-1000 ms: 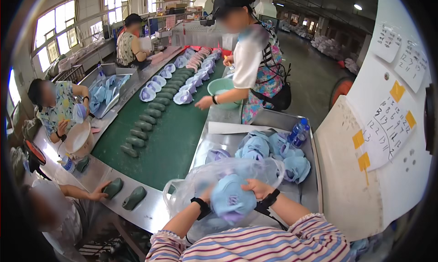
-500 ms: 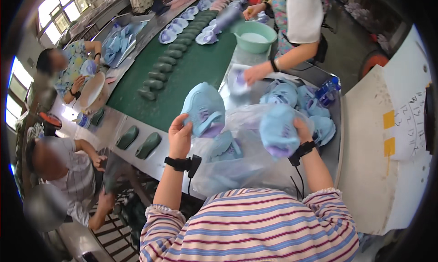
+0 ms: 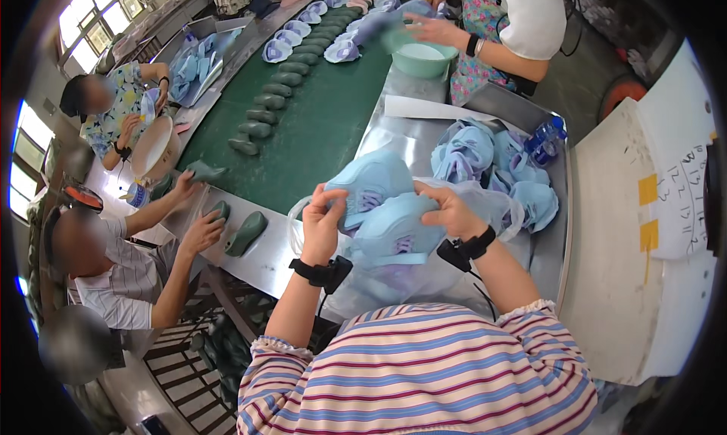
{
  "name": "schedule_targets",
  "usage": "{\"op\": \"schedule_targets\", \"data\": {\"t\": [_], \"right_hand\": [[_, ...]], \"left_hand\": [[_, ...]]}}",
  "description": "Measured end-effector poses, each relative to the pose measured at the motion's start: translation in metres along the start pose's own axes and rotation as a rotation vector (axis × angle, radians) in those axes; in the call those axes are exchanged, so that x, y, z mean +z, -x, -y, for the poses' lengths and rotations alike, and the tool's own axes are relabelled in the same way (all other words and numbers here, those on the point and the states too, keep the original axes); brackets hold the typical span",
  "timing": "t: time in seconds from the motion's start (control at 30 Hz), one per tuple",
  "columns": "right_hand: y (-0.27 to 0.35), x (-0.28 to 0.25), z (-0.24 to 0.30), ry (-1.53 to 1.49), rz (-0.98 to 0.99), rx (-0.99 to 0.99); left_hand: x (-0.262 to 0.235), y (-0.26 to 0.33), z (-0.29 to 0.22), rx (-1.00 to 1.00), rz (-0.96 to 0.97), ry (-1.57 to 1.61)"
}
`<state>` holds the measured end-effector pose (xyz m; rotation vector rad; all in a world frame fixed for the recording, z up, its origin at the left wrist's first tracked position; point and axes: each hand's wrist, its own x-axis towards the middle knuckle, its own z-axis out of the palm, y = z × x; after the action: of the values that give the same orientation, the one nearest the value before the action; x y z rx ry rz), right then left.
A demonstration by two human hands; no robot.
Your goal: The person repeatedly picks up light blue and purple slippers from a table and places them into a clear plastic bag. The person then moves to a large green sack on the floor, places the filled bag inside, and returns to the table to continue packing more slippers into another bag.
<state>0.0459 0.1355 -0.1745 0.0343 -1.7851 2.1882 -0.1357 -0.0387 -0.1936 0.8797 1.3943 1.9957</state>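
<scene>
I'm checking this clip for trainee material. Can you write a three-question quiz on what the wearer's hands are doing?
1. True or false: each hand grips a light blue shoe upper.
2. What lies under the uppers? A) clear plastic bag B) green basin C) cardboard box
3. Fill in: the conveyor belt is ___ in colour.

Key:
1. True: left hand and right hand grip two light blue shoe uppers.
2. A, clear plastic bag.
3. Green, conveyor belt.

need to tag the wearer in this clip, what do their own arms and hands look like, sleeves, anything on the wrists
Both hands are bare, no gloves. The left hand and right hand each have a black band at the wrist with a small black box fixed to it, and a thin black cable hangs from each. The forearms are uncovered; short sleeves striped in pink, blue and white end in frilled cuffs near the elbows.
</scene>
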Motion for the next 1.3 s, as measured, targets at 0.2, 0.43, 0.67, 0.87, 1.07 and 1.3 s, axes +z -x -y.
{"op": "schedule_targets", "data": {"t": [0.2, 0.43, 0.67, 0.87, 1.07, 1.3], "right_hand": [[0.015, -0.029, -0.023, -0.512, -0.274, 0.191], [-0.008, 0.019, -0.014, 0.175, -0.458, 0.04], [-0.018, 0.04, 0.006, 0.677, -0.225, -0.27], [0.092, -0.025, -0.082, 1.169, 0.801, 0.501], [0.13, -0.02, -0.051, 0.813, 0.837, 0.846], [0.066, 0.033, -0.09, 1.224, 0.675, 0.822]], "left_hand": [[0.017, 0.013, -0.021, -0.158, 0.471, -0.273], [0.008, 0.051, 0.008, -0.319, 0.309, 0.454], [-0.012, 0.044, -0.053, -0.423, 0.306, -0.111], [-0.074, 0.067, -0.062, -0.277, -0.188, -0.026], [-0.091, 0.119, -0.046, -0.504, -0.15, -0.018], [-0.069, 0.093, -0.043, -0.35, -0.21, 0.019]]}}
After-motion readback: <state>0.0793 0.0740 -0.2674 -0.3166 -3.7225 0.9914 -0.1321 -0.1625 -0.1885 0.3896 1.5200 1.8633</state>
